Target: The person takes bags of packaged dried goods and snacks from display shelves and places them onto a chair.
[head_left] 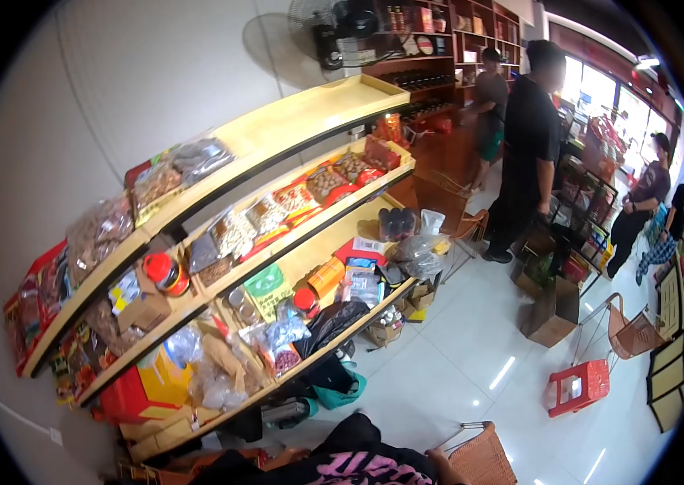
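At the bottom edge, my left hand [284, 459] shows only in part, low beside the shelf's front and close to a reddish-brown item [257, 457] I cannot make out. Its fingers are too unclear to read. Part of my right hand or forearm [441, 466] lies beside a woven wicker chair [483, 457]; whether it touches the chair I cannot tell, and its fingers are hidden. Between them is my dark shirt [358, 467] with pink lettering. Ahead stands a tilted-looking wooden shelf [301, 113] bearing bagged dried goods, a red-lidded jar [166, 273] and a black plastic bag [332, 327].
A red plastic stool [580, 386], a cardboard box [552, 311] and another wicker chair [633, 331] stand on the white tiled floor [439, 368]. Several people, one in black [529, 145], stand farther back. A wall fan [350, 28] hangs above the shelf.
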`<state>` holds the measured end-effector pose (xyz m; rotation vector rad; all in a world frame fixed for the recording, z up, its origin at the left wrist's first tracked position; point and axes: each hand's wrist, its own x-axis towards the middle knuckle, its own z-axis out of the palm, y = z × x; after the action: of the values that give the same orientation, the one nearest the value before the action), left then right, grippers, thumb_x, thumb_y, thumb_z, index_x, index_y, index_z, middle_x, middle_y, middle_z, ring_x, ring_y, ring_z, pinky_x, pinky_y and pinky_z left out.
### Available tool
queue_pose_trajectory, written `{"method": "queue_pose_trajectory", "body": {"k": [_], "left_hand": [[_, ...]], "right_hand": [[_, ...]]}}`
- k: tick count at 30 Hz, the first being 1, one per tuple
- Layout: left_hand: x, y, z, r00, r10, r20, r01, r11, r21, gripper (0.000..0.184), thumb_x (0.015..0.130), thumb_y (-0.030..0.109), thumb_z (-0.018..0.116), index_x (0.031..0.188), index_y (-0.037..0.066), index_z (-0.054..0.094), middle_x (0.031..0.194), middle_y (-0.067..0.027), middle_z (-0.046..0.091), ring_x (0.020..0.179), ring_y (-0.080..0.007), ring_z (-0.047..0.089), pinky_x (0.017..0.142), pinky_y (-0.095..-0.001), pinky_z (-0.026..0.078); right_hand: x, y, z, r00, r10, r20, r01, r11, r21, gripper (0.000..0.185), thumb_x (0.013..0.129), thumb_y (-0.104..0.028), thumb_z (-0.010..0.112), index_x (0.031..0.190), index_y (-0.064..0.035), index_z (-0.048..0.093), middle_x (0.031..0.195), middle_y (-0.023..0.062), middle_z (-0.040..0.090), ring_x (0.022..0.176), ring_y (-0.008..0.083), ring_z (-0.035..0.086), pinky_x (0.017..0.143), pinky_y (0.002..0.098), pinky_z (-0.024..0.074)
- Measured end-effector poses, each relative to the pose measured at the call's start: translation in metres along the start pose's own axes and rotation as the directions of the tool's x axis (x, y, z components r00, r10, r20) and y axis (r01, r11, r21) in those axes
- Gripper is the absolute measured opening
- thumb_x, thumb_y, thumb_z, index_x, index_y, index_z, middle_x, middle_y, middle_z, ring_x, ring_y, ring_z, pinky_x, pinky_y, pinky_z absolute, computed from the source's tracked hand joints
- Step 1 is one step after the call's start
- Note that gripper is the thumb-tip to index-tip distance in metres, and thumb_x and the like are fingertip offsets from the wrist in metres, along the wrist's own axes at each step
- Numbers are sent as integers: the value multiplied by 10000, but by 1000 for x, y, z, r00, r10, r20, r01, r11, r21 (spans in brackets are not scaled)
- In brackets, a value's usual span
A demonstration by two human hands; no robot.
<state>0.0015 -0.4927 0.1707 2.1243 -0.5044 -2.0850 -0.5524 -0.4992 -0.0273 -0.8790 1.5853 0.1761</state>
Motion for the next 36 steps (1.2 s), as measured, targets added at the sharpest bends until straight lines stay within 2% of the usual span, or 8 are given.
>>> {"method": "queue_pose_trajectory", "body": {"k": [10, 14, 19, 22, 29, 30, 33, 36], "left_hand": [[72, 120, -32, 947, 123, 297, -95, 990, -108, 234, 819, 295, 533, 910, 107, 639, 848, -53, 677, 741, -196, 644, 595, -373, 481], [93, 235, 3, 995, 97, -33, -94, 991, 99, 304, 848, 367, 531, 1010, 123, 615, 954, -21, 677, 755, -161, 636, 642, -342, 464], [70, 352, 3, 887, 453, 94, -461, 881, 103, 321, 881, 348, 558, 1088, 108, 604, 983, -7, 646, 826, -131, 613, 686, -276, 460], [27, 424, -30, 505, 853, 131, -861, 488, 145, 184, 911, 205, 555, 1014, 64, 614, 882, -1, 623, 742, -106, 588, 647, -258, 472], [-272, 577, -133, 199, 925, -324, -961, 249, 121, 251, 938, 243, 534, 1057, 39, 621, 981, -60, 655, 867, -166, 644, 772, -287, 526], [-318, 597, -146, -205, 916, -345, -905, -43, 423, 237, 940, 187, 522, 1083, 25, 619, 997, -64, 654, 898, -155, 627, 789, -275, 503], [-355, 634, -234, -579, 571, -581, -732, -50, 680, 264, 920, 172, 542, 1101, -11, 601, 1042, -73, 643, 957, -134, 589, 847, -260, 453], [-362, 664, -337, -655, 376, -656, -638, 190, 746, 391, 840, 197, 650, 1133, -39, 545, 1033, -149, 639, 1013, -189, 600, 848, -260, 459]], "right_hand": [[-68, -64, -60, 995, 68, -76, -68, 998, 2, 328, 873, -269, 540, 1125, -64, 580, 913, 112, 689, 719, 243, 650, 622, 389, 505], [-26, -133, -111, 995, 60, -75, -62, 998, -22, 300, 873, -273, 546, 1085, -71, 608, 909, 103, 693, 685, 238, 648, 605, 387, 506], [38, -254, -175, 996, 83, -16, -81, 990, 116, 308, 902, -277, 504, 1138, -99, 589, 945, 105, 693, 724, 237, 657, 602, 380, 501], [49, -325, -215, 999, -25, -42, 33, 979, 203, 299, 912, -264, 490, 1163, -120, 564, 971, 122, 687, 771, 234, 671, 589, 348, 478], [34, -454, -264, 953, -298, -51, 296, 888, 350, 291, 878, -251, 550, 1079, -44, 582, 916, 118, 684, 763, 220, 671, 601, 315, 496], [32, -470, -268, 927, -372, -34, 357, 855, 377, 293, 877, -252, 555, 1084, -45, 586, 916, 119, 684, 764, 217, 670, 605, 302, 498], [36, -520, -270, 867, -467, 177, 407, 866, 290, 311, 897, -237, 550, 1112, -14, 577, 939, 119, 679, 799, 195, 663, 655, 279, 503], [20, -596, -264, 677, -602, 424, 575, 792, 206, 285, 914, -225, 552, 1073, 3, 608, 934, 84, 664, 817, 167, 641, 701, 270, 501]]}}
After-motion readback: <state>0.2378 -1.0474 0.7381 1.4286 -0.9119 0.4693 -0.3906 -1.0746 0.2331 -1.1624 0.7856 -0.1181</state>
